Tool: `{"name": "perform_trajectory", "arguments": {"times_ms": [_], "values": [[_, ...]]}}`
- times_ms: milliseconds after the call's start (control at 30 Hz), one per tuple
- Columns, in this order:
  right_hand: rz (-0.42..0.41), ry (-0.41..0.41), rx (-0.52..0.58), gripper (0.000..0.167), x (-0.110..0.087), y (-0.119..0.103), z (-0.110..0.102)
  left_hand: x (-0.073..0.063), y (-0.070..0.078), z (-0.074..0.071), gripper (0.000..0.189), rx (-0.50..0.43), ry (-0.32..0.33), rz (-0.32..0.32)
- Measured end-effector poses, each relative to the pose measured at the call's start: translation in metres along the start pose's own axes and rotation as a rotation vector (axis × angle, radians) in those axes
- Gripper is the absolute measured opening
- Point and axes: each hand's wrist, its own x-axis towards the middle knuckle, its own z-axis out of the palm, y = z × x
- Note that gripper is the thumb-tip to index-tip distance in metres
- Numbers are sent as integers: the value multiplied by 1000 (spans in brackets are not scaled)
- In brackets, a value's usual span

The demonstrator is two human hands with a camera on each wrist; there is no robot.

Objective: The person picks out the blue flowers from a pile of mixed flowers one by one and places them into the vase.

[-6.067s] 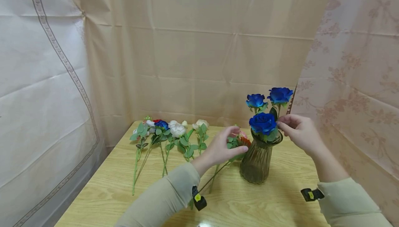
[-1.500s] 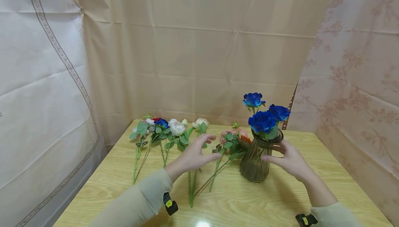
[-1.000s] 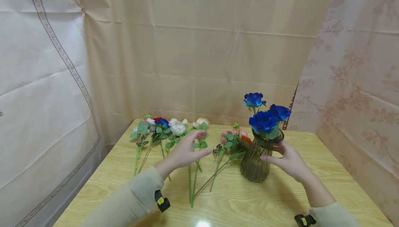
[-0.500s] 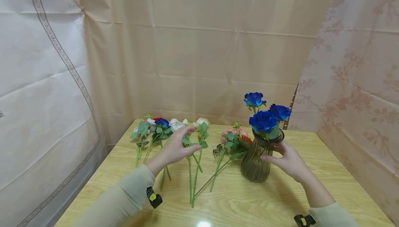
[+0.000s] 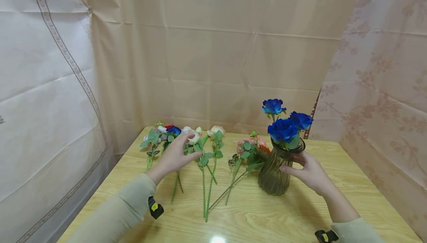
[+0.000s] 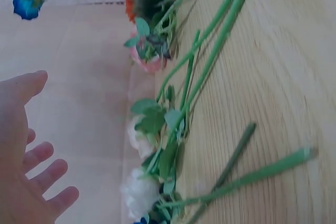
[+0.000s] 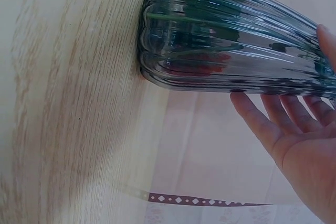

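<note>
A ribbed brown glass vase (image 5: 274, 178) stands upright on the table at the right, with three blue roses (image 5: 282, 130) in it. My right hand (image 5: 311, 171) holds the vase below its rim, thumb on the near side and fingers round the far side; the right wrist view has the vase (image 7: 226, 40) sideways between thumb and fingertips. Over the lying flowers at the left hovers my left hand (image 5: 173, 156), fingers spread and holding nothing. Closest to it are white flowers (image 5: 192, 137) and a lying blue rose (image 5: 173, 130), partly hidden behind the hand.
A cream flower (image 5: 217, 131) lies right of the white ones, its green stem pointing toward me. Pink flowers (image 5: 246, 144) and an orange-red flower (image 5: 263, 148) lie just left of the vase. Curtains enclose the wooden table (image 5: 253, 220) behind and at the sides.
My right hand has gone from a blue rose at the vase's mouth down to the vase; that rose sits lower. My left hand has moved steadily left, away from the vase, over the lying flowers.
</note>
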Motion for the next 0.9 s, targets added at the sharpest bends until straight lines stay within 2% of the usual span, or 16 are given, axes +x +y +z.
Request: {"name": "perform_trajectory", "arguments": {"times_ms": [367,600,900], "values": [[-6,-2,11,81,0,-1,0,-1,-25,-19,74,105,81,-83],[-17,3,18,80,0,1,0,-2,-44,-28,83,160,86,-147],[-32,7,2,78,1,1,1,-7,-59,-37,94,196,80,-184]]}}
